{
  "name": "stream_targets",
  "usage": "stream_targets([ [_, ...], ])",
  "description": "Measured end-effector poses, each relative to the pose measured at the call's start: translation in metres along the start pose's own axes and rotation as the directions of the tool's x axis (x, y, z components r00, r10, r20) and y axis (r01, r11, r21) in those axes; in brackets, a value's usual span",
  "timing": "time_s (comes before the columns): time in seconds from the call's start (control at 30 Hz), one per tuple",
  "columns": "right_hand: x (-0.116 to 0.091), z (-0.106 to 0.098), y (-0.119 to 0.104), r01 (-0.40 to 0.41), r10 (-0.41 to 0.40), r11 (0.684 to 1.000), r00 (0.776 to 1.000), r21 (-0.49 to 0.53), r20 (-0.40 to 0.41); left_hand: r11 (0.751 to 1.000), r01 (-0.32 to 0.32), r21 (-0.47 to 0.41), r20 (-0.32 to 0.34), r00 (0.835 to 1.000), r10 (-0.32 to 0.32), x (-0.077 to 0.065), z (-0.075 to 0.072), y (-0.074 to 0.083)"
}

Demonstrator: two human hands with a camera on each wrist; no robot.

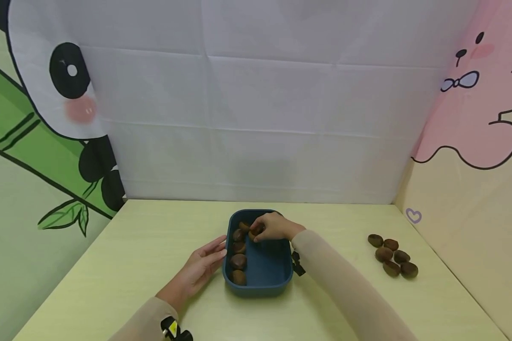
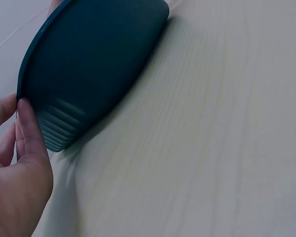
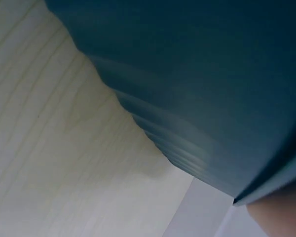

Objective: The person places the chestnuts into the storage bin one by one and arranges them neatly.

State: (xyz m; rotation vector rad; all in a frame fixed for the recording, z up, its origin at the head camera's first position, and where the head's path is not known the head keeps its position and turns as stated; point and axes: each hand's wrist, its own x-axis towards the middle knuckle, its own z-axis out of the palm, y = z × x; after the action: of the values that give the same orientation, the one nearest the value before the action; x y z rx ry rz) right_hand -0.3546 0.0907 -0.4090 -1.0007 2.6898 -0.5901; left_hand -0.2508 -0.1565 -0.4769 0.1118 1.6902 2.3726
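My R hand [image 1: 277, 226] has a brown nut [image 1: 253, 235] (chestnut type, AFAICT) pinched btwn thumb + fingers, inside the upper part of the blue tray [image 1: 266, 265], lower ctr of head frame. Can't tell if the nut touches the tray floor. My L hand [image 1: 198, 270]: fingers near straight, tips at the tray's left rim; L wrist cam has them upright against the rim, left edge of frame. R wrist cam = mostly tray wall, R grip not shown.

Five nuts [image 1: 238, 261] run down the tray's left side, close-packed. Six loose nuts [image 1: 383, 254] clustered on the bench [image 1: 337, 293], lower right of frame.

Handling (my est.): nuts light, hard, stiff shell, not fragile, a bit slippery + prone to roll. Best hold: thumb vs fingers across the widest girth, from above; off-ctr pinch prob squirts it out. Tray prob light, stiff plastic w/ slight wall flex; could skid if bumped, so rim or side wall is the spot to steady it.

Mat'ls: nuts smooth, dark brown, some tan patches, rounded w/ flattish sides. Tray matte dk blue, rounded-rect, thin lip, moulded ribs low on outer wall. Bench pale yellow, wood-grain. White sheet [image 1: 269, 118] behind, fold creases, upper frame.
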Motion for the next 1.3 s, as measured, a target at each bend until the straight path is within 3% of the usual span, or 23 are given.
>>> stream_targets([
  [0.4,0.000,0.004,-0.005,-0.033,0.032,0.999,0.999,-0.030,-0.027,1.000,0.012,-0.001,-0.004,1.000,-0.012,0.000,0.001,0.000],
  [0.9,0.001,0.003,-0.001,-0.010,0.010,1.000,1.000,-0.014,-0.025,1.000,-0.002,0.007,-0.008,1.000,0.002,0.000,0.001,-0.001],
  [1.3,-0.012,-0.019,0.005,0.039,-0.032,0.993,0.997,0.108,-0.065,1.000,-0.001,-0.006,0.008,1.000,0.001,0.000,0.001,0.001],
])
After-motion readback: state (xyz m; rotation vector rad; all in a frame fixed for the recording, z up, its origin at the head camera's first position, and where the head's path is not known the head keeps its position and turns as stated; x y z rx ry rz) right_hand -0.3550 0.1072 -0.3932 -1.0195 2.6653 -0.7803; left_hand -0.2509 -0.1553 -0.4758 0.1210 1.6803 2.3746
